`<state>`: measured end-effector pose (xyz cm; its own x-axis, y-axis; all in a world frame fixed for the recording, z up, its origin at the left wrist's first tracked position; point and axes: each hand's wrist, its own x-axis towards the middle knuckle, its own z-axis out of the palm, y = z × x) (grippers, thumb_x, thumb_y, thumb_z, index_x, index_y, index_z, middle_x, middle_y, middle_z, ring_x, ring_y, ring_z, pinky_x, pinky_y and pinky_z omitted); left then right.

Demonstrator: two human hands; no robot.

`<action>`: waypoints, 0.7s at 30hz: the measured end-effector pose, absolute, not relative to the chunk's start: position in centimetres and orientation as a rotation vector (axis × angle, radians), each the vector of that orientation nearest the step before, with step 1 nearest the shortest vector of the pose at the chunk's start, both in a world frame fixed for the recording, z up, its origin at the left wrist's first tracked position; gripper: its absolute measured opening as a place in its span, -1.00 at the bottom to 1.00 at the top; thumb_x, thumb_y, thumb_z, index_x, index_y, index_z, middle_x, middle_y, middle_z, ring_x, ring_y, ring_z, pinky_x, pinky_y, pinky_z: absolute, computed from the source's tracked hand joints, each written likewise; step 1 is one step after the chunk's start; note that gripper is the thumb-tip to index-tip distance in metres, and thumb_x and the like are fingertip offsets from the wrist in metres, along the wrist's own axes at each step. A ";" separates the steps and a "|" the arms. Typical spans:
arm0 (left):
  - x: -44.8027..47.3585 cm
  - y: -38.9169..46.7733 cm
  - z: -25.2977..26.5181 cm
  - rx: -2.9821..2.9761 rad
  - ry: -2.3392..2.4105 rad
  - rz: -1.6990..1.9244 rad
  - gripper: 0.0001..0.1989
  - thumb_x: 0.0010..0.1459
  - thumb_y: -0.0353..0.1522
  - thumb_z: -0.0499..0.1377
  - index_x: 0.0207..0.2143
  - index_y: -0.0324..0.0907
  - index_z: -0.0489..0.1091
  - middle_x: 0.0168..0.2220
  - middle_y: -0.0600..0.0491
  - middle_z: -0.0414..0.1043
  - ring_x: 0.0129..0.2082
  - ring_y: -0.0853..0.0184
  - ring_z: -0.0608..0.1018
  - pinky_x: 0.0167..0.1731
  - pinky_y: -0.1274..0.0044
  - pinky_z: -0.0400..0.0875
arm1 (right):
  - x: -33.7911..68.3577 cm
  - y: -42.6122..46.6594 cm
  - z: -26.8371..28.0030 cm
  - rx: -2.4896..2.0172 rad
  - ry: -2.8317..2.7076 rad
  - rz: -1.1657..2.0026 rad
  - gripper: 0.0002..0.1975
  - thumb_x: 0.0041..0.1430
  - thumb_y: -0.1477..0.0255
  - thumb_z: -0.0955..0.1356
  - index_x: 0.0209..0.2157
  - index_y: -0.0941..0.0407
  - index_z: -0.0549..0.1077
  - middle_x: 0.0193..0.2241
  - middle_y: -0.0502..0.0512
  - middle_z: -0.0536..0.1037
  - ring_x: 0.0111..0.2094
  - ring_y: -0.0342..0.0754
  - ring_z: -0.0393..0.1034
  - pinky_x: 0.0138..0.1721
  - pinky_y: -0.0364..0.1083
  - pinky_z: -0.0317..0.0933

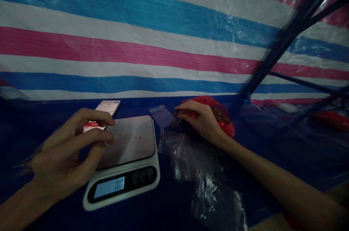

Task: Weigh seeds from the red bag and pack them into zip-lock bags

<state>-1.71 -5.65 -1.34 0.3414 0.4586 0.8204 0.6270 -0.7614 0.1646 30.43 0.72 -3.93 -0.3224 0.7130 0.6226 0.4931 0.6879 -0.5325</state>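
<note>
My left hand (72, 147) is over the left edge of a white digital scale (128, 144), fingers apart, holding nothing. Two tiny brown bits (138, 137) lie on the scale's metal plate, and its display (109, 187) reads 0.0. Thumb and forefinger of my right hand (200, 120) are pinched together in front of a red plastic bag (227, 128) filled with brown dried pieces (219, 116). What the pinch holds, if anything, is too dark and small to name. Just left of those fingertips lies a small clear zip bag (161, 115).
Several more clear zip bags (188, 154) lie spread to the right of the scale. A phone (110, 106) with a lit screen rests behind my left hand. Striped plastic sheeting (136, 53) rises behind the blue surface (166, 202), with dark metal bars (286, 40) at right.
</note>
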 end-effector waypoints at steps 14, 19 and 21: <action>-1.6 -4.9 -1.8 -2.359 -1.146 -1.520 -0.77 0.19 -0.54 0.13 -0.23 -0.01 0.43 -0.24 0.08 0.42 -0.22 0.26 0.50 -0.23 0.31 0.42 | 33.2 -0.3 -2.3 -0.970 -1.896 0.183 -0.85 0.27 0.42 0.40 -0.18 0.03 0.64 -0.23 0.09 0.65 -0.18 0.03 0.52 -0.10 0.02 0.39; -1.8 -4.4 -2.3 -2.377 -1.190 -1.511 -0.74 0.18 -0.55 0.12 -0.14 -0.07 0.40 -0.20 0.07 0.43 -0.18 0.28 0.51 -0.14 0.35 0.43 | 28.7 -2.8 -3.6 -0.796 -2.481 -0.006 -0.66 0.39 0.33 0.32 0.14 0.02 0.48 0.13 0.17 0.52 0.15 0.10 0.35 0.15 0.14 0.23; -2.2 -4.0 -2.6 -2.320 -1.214 -1.554 -0.67 0.15 -0.55 0.13 -0.05 -0.09 0.36 -0.19 0.05 0.43 -0.18 0.28 0.52 -0.10 0.34 0.46 | 27.3 -3.3 -4.5 -0.824 -2.595 -0.130 -0.57 0.40 0.23 0.29 0.22 0.06 0.40 0.21 0.21 0.44 0.24 0.14 0.26 0.20 0.17 0.17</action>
<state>-2.24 -4.01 -2.58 0.1633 0.5568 0.8145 0.6553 -0.6783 0.3323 27.30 -3.35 -4.50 -0.7396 0.5319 0.4124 0.5706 0.8205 -0.0349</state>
